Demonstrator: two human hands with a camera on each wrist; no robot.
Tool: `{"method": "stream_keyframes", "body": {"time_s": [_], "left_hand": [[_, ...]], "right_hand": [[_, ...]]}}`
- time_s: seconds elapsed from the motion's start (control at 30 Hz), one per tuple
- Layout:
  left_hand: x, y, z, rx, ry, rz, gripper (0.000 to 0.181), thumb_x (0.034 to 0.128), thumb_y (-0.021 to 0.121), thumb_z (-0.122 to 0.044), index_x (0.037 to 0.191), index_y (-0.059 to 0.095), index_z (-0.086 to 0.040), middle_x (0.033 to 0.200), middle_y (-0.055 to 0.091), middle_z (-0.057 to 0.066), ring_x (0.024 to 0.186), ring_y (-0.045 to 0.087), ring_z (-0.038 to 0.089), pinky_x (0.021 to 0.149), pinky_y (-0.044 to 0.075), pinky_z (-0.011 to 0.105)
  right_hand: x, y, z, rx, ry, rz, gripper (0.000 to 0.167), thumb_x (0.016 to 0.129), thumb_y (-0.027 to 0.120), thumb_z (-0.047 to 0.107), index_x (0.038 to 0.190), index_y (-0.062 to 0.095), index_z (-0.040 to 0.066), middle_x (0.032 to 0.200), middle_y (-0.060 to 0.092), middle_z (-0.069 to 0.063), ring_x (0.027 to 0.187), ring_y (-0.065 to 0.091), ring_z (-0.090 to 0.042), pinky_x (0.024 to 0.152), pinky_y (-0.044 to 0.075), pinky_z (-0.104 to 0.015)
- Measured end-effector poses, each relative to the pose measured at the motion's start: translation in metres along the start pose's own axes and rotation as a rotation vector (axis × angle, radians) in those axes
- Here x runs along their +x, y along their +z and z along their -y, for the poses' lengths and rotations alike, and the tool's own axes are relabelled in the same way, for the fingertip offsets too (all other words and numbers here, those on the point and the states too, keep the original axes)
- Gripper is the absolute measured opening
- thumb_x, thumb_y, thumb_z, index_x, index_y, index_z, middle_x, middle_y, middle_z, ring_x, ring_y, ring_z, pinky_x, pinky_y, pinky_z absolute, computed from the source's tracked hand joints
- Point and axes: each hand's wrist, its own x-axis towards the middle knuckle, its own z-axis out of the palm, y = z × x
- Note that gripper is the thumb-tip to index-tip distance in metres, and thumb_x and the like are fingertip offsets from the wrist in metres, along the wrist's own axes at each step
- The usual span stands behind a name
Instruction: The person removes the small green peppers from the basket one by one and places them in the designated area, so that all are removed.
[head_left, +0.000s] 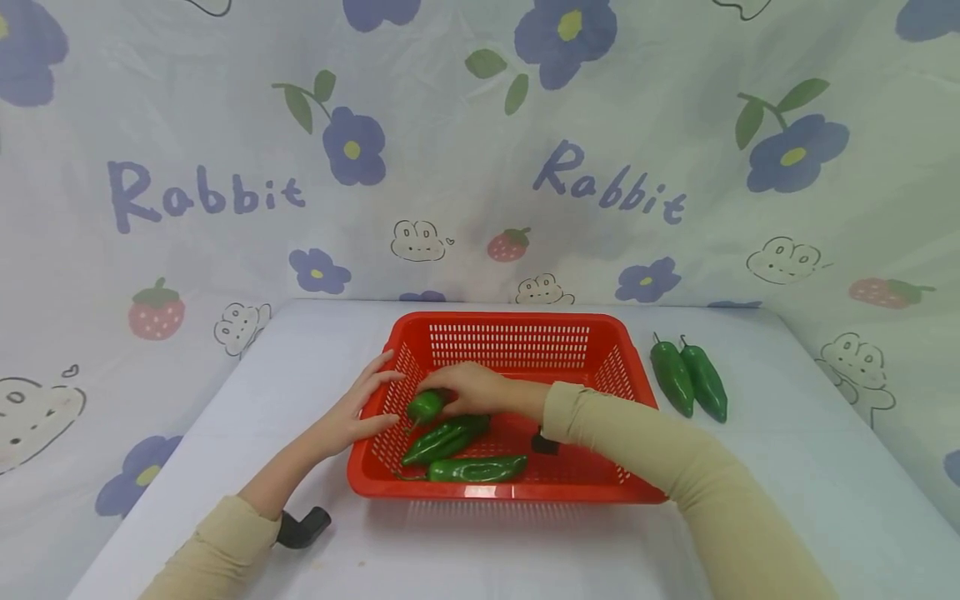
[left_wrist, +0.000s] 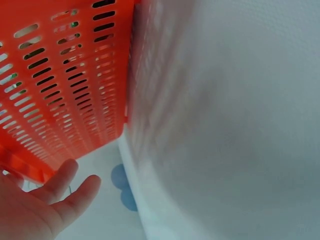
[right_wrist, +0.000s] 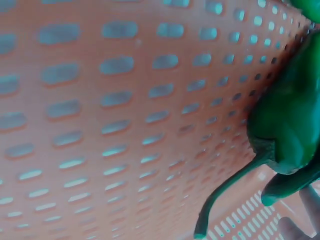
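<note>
In the head view, my right hand reaches into the red basket and grips a green pepper near the left wall, fingers and thumb around it. Just below it lie a wrinkled green pepper and a long glossy one. My left hand is at the basket's left rim, fingers spread. The left wrist view has that hand beside the slotted wall. A large pepper with a curved stem fills the right side of the right wrist view, fingertips below.
Two dark green peppers lie side by side on the white table, right of the basket. A patterned cloth hangs behind. Small black devices sit at both wrists.
</note>
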Motion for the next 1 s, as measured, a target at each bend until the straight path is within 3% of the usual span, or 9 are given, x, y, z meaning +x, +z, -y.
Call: {"method": "stream_keyframes", "body": {"time_s": [0.3,0.57,0.77,1.0], "left_hand": [[-0.002,-0.001,0.002,0.008,0.006,-0.001,0.052,0.0825,0.06,-0.017,0.129,0.04,-0.005,0.151,0.007,0.014,0.134,0.012,0.043,0.083,0.051,0.045],[-0.002,-0.001,0.002,-0.015,-0.001,0.002,0.054,0.0826,0.061,-0.019,0.13,0.04,-0.005,0.151,0.006,0.013,0.131,0.018,0.043,0.079,0.054,0.039],[-0.001,-0.001,0.001,-0.02,0.001,0.003,0.054,0.0817,0.061,-0.015,0.13,0.039,-0.003,0.151,0.006,0.014,0.13,0.02,0.043,0.078,0.054,0.038],[-0.001,-0.001,0.002,-0.017,-0.002,0.004,0.054,0.0819,0.061,-0.016,0.13,0.039,-0.004,0.151,0.006,0.014,0.13,0.02,0.043,0.078,0.054,0.038]], "right_hand": [[-0.012,-0.008,0.003,0.12,0.05,-0.076,0.041,0.081,0.069,0.014,0.12,0.057,0.017,0.113,0.062,0.003,0.105,0.055,-0.009,0.093,0.044,-0.023],[-0.021,-0.02,0.002,0.361,0.153,-0.186,0.046,0.08,0.067,0.007,0.123,0.054,0.012,0.107,0.063,0.001,0.097,0.057,-0.012,0.085,0.049,-0.028],[-0.031,-0.035,0.006,0.498,0.233,-0.231,0.051,0.079,0.068,0.009,0.127,0.049,0.008,0.1,0.062,-0.007,0.09,0.059,-0.02,0.071,0.052,-0.023],[-0.047,-0.052,0.009,0.578,0.31,-0.264,0.049,0.082,0.065,0.017,0.126,0.045,0.007,0.102,0.061,-0.007,0.093,0.059,-0.02,0.073,0.052,-0.026]]}}
